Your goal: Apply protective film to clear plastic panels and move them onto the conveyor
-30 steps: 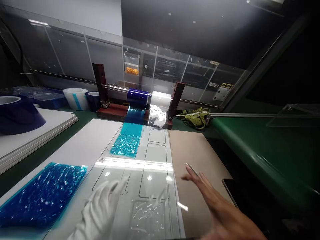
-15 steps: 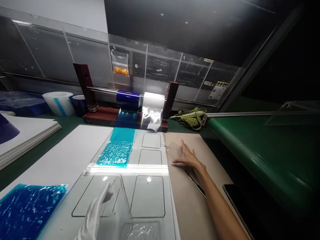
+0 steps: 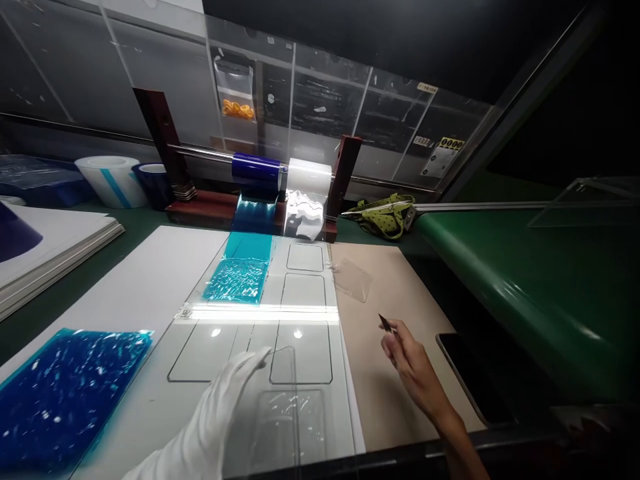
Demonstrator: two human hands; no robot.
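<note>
My left hand (image 3: 220,413) wears a white glove and holds a clear plastic sheet (image 3: 287,400) over the white template board (image 3: 260,333) with outlined rectangles. My bare right hand (image 3: 407,357) is closed on a thin dark blade (image 3: 386,323) above the tan mat (image 3: 395,347). A small clear plate (image 3: 353,279) lies on the mat beyond it. A strip of blue film (image 3: 240,270) runs from the blue roll (image 3: 257,168) onto the board. A white roll (image 3: 309,179) sits beside the blue one on the same rod.
A crinkled blue film sheet (image 3: 65,393) lies at the near left. Spare tape rolls (image 3: 115,180) and stacked white boards (image 3: 55,247) are at the left. A green conveyor (image 3: 525,280), a dark tablet (image 3: 470,380) and a green cloth pouch (image 3: 385,217) are at the right.
My right hand left the small clear plate on the mat and drew back, now gripping the blade. My left hand lowered the clear sheet toward the board.
</note>
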